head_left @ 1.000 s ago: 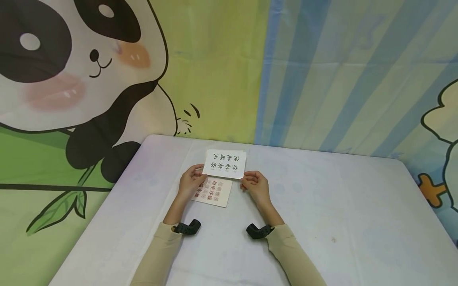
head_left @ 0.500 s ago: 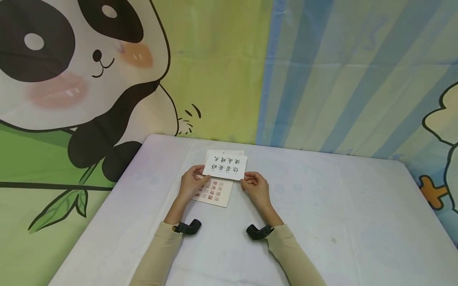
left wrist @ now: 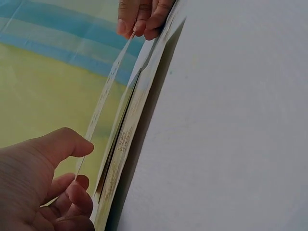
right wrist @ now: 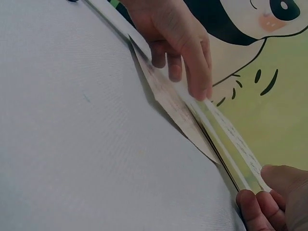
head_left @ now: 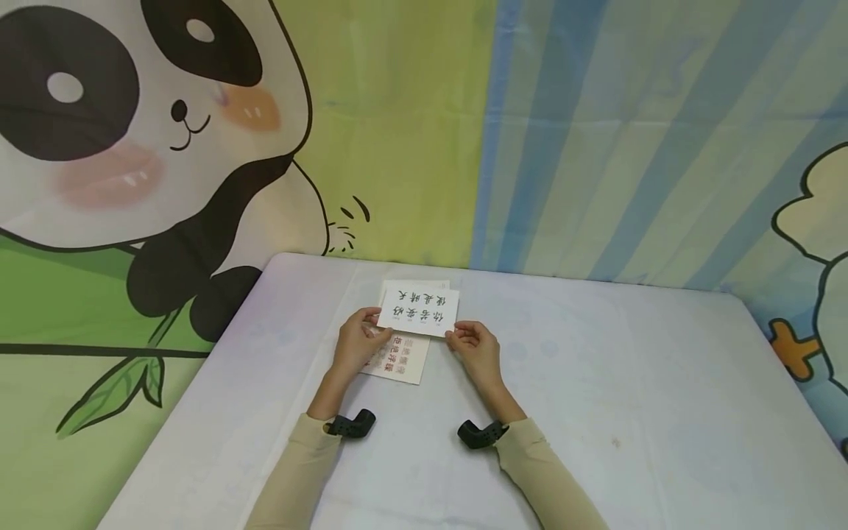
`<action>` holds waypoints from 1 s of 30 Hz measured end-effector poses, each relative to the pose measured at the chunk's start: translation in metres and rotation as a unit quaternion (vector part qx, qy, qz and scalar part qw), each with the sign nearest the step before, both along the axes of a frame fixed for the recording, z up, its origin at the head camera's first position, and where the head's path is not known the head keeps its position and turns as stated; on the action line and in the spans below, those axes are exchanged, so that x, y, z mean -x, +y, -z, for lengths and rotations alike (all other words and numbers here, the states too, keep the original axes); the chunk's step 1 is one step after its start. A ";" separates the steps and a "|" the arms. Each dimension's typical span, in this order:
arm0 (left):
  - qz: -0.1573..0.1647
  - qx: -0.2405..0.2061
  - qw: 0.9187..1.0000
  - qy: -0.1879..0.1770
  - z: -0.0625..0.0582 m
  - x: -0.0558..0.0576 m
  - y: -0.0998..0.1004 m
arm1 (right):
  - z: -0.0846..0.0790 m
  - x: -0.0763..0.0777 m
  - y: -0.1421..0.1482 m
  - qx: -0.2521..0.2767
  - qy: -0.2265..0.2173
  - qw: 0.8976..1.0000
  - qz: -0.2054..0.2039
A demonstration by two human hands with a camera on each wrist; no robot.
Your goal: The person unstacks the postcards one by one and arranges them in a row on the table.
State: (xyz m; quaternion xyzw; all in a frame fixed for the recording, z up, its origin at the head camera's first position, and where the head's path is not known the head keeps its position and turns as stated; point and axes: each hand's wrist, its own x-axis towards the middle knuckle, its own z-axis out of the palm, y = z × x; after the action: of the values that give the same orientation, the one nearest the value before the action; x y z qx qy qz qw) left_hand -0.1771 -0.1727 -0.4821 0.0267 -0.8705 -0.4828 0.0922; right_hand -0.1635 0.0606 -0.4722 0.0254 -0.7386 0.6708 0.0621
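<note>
A white card with black handwritten characters (head_left: 419, 309) is held between both hands, raised over other cards. My left hand (head_left: 354, 344) pinches its left edge between thumb and fingers. At the opposite edge, my right hand (head_left: 478, 353) grips the near right corner; the right wrist view shows the thumb (right wrist: 284, 178) on the card's written side. Behind it, the far edge of another white card (head_left: 424, 283) sticks out. Partly covered underneath, toward me, lies a cream card with red characters (head_left: 405, 362), tilted a little on the table.
The cards lie on a table with a pale cloth (head_left: 583, 383). A fabric backdrop with a panda (head_left: 192, 125) and blue stripes rises behind the table's far edge. Each wrist wears a black camera band (head_left: 354, 423).
The held card has slid toward me and slightly right, uncovering the far edge of the white card beneath. My left hand has shifted slightly right with it.
</note>
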 end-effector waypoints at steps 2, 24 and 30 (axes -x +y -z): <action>-0.002 0.002 1.000 0.002 0.000 0.000 0.002 | 0.008 0.004 0.001 -0.005 -0.008 1.000 0.007; 0.023 0.041 0.999 -0.016 -0.008 -0.015 0.027 | 0.022 -0.008 0.034 -0.011 -0.029 1.000 0.002; 0.035 0.053 0.998 -0.018 -0.010 -0.019 0.035 | 0.020 -0.016 0.046 -0.014 -0.040 0.999 0.002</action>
State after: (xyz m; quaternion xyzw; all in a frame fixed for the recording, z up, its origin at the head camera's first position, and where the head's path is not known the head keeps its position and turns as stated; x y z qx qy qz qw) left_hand -0.1580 -0.1372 -0.4718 0.0002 -0.8969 -0.4380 0.0605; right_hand -0.1479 0.1062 -0.4924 -0.0023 -0.7499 0.6607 0.0339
